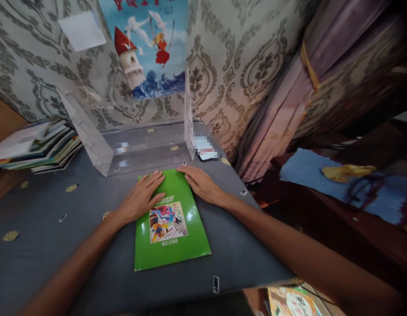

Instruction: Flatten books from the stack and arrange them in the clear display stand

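Green book (172,224) lies flat on the grey table (41,228), cover up, its far edge under both sets of fingertips. Left hand (142,197) rests palm-down on the top-left part of the cover, fingers spread wide & flat, not gripping. Right hand (199,184) is flat too, fingers close together, tips on the book's far right corner, rest of the hand on the table beside it. Just beyond the fingertips: clear acrylic stand (140,149), open side toward the book, w/ a blue picture book (150,48) upright at its back. Well left of the left fingers, a stack of books (38,145).

Step in hand, prob.: steadying/squaring the book, nothing lifted yet. Next move would need fingers to get under an edge — thin, glossy cover, could slip.
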`<state>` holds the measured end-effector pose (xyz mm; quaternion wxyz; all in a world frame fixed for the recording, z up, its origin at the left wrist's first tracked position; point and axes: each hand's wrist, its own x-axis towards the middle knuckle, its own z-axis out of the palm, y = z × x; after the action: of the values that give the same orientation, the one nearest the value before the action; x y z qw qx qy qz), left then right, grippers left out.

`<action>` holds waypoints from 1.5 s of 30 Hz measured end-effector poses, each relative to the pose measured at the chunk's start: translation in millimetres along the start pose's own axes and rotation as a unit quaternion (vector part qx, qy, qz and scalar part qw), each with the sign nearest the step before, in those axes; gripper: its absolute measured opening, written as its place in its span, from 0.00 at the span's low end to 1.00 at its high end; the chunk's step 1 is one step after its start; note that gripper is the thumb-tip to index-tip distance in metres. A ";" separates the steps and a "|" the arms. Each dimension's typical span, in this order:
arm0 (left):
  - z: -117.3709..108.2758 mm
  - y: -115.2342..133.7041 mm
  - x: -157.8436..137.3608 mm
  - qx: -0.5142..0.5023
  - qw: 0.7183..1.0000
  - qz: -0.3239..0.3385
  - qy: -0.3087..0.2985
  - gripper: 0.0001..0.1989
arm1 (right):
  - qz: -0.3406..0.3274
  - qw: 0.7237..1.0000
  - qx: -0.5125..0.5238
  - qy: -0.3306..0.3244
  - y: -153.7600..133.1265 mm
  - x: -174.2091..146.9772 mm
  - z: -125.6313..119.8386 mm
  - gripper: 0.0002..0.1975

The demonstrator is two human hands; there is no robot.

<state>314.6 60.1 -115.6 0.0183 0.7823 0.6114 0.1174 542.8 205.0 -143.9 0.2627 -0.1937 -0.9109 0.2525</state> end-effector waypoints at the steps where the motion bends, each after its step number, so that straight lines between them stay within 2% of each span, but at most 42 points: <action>1: -0.9 5.0 4.6 0.002 1.000 0.015 -0.015 0.30 | -0.001 1.000 0.004 0.000 -0.1 0.2 0.0 0.22; 5: -3.1 27.1 18.5 0.005 0.996 0.073 -0.057 0.31 | -0.010 1.000 0.012 0.007 0.2 1.1 1.0 0.22; 9: -2.6 44.9 19.4 -0.008 0.990 0.123 -0.071 0.29 | -0.005 1.000 0.004 0.007 -1.4 2.4 1.4 0.21; 18: -9.5 72.3 -3.3 -0.049 0.972 0.208 -0.097 0.23 | -0.010 0.999 -0.030 -0.013 -7.1 2.6 -1.9 0.22; 24: -16.5 92.3 -18.0 -0.066 0.961 0.237 -0.128 0.20 | -0.001 0.999 -0.039 -0.011 -7.8 2.8 -0.6 0.22; 40: -19.5 96.7 -20.4 -0.051 0.956 0.258 -0.130 0.19 | -0.016 0.999 -0.047 -0.012 -5.4 3.1 0.2 0.21; 43: -18.9 94.6 -20.8 -0.089 0.958 0.247 -0.117 0.18 | -0.021 0.998 -0.051 -0.012 -3.9 1.7 2.1 0.20; 45: -17.3 89.2 -20.6 -0.141 0.960 0.225 -0.083 0.18 | -0.027 0.998 -0.061 -0.016 -4.7 0.5 2.2 0.20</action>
<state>391.3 15.9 -86.8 0.1521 0.8965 0.3928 0.1375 540.2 200.7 -142.7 0.2425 -0.1811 -0.9336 0.1920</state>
